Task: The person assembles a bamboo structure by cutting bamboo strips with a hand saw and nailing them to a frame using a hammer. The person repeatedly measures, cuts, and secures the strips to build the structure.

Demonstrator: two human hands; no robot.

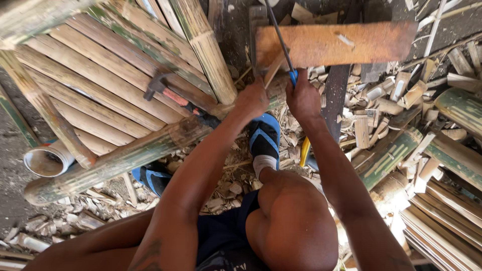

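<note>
Seen from above, the person sits low over a floor (15,200) strewn with bamboo offcuts and shavings. The right hand (303,98) is closed around the blue handle (293,77) of a hacksaw (279,40), whose thin dark frame runs up and away toward the top of the view. The left hand (252,99) is closed on the end of a bamboo piece (273,103), just beside the right hand; how far the fingers wrap around it cannot be told, since only the back of the hand shows. Both hands sit just below a flat, rust-coloured board (341,44) that lies across the scene.

To the left stands a bamboo frame (100,75) built of pale split slats laid side by side, edged by thick round poles with green streaks. A hammer (168,93) with a dark head and reddish shaft lies on the slats, its handle pointing toward the left hand. A thick bamboo pole (120,160) runs diagonally under the frame's lower edge, and beside it lies 1 short open tube (48,160) with a pale hollow end.

A foot in a blue and black sandal (264,138) rests on the shavings below the hands. To the right lie a heap of short cut bamboo blocks (381,100) and a stack of long split strips (442,216).
</note>
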